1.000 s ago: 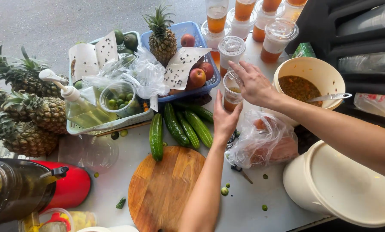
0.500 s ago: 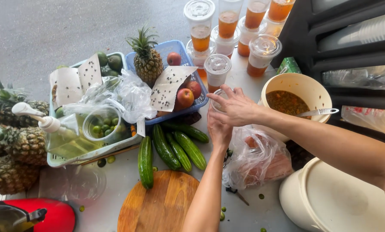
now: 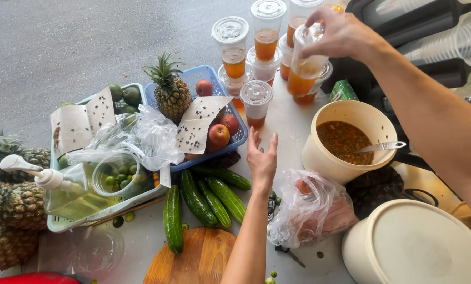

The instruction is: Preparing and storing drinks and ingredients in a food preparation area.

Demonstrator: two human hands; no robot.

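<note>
My right hand [image 3: 339,32] grips a lidded plastic cup of orange drink [image 3: 305,68] by its top and holds it above other filled cups [image 3: 266,31] at the far side of the table. My left hand [image 3: 262,158] hovers open, palm down, above the table next to a small lidded cup [image 3: 256,103] and the blue basket [image 3: 239,139]. Several cucumbers [image 3: 214,197] lie just left of my left forearm.
A cream bucket [image 3: 322,158] with brown sauce and a ladle [image 3: 382,147] stands at the right; a lidded white tub [image 3: 419,247] is nearer. A plastic bag [image 3: 309,210], round wooden board [image 3: 193,260], pineapples [image 3: 171,92], apples [image 3: 218,135], a tray [image 3: 88,218] with limes and a pump bottle [image 3: 62,192] fill the left.
My right hand has lifted a cup of orange drink from near the plastic bag up and away toward the stacked cups. My left hand has let go and stays open over the table.
</note>
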